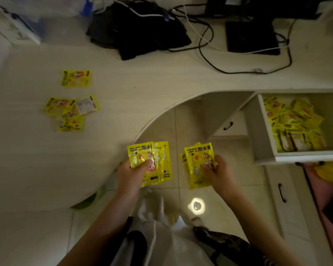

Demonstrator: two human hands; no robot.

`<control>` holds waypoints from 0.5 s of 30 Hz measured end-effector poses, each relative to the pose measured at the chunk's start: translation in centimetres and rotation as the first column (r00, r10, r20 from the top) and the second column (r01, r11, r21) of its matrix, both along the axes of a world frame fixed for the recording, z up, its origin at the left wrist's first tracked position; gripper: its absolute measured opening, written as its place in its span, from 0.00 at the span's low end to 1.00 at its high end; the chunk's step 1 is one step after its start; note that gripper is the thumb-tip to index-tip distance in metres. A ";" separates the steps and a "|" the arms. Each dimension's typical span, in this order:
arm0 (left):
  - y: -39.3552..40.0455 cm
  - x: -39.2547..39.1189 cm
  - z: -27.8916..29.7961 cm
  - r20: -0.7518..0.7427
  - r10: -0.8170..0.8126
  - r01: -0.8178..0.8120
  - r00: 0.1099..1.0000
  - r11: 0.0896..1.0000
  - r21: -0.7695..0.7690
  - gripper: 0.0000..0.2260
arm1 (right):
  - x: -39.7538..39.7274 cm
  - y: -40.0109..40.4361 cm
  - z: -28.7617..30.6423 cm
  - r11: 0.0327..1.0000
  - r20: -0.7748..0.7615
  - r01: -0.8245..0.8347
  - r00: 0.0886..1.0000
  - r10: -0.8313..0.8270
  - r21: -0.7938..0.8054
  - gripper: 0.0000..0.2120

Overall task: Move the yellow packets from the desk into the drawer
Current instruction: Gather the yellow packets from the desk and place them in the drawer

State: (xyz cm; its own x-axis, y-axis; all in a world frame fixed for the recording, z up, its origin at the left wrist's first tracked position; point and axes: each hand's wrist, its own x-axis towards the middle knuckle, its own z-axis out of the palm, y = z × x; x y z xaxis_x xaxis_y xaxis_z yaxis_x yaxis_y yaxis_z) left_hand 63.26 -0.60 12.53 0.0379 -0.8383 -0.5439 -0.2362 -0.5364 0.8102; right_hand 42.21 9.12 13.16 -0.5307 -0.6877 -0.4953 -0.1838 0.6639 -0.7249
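Packets (149,162), glossy yellow, "HAND WARMER" print

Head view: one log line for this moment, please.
left hand: holds hand warmer packets | right hand: holds packets | drawer: open, part-filled | desk: loose packets remain

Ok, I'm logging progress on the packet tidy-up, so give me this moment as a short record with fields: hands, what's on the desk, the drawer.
left hand: grips a fan of packets over the floor
right hand: grips a second fan
desk: one lone packet and a small pile, far left
drawer: open at right, many packets inside
done: no, some packets on the desk and in both hands
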 end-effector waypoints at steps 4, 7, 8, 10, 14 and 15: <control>5.2 -4.6 -0.4 -0.011 -0.072 0.073 0.997 0.997 0.036 0.07 | -3.2 6.7 -0.2 0.996 -0.010 0.092 0.996 -0.092 -0.012 0.07; 9.2 -8.2 -0.5 -0.015 -0.133 0.133 0.991 0.990 0.036 0.06 | -5.3 11.9 -0.1 0.986 0.021 0.167 0.986 -0.167 -0.009 0.08; 10.4 -9.4 -0.5 -0.022 -0.154 0.155 0.988 0.987 0.040 0.06 | -6.0 13.5 -0.1 0.981 0.023 0.191 0.981 -0.191 -0.011 0.07; 12.9 -11.7 -0.5 -0.035 -0.201 0.202 0.979 0.978 0.048 0.07 | -7.4 16.7 0.0 0.973 0.026 0.229 0.973 -0.228 -0.010 0.06; 16.9 -16.3 -0.9 -0.061 -0.318 0.321 0.946 0.946 0.047 0.07 | -10.1 22.1 0.0 0.951 0.003 0.308 0.951 -0.308 -0.015 0.04; 17.6 -17.4 -1.0 -0.061 -0.340 0.343 0.938 0.938 0.050 0.07 | -10.8 23.2 0.0 0.941 -0.005 0.339 0.941 -0.339 -0.018 0.04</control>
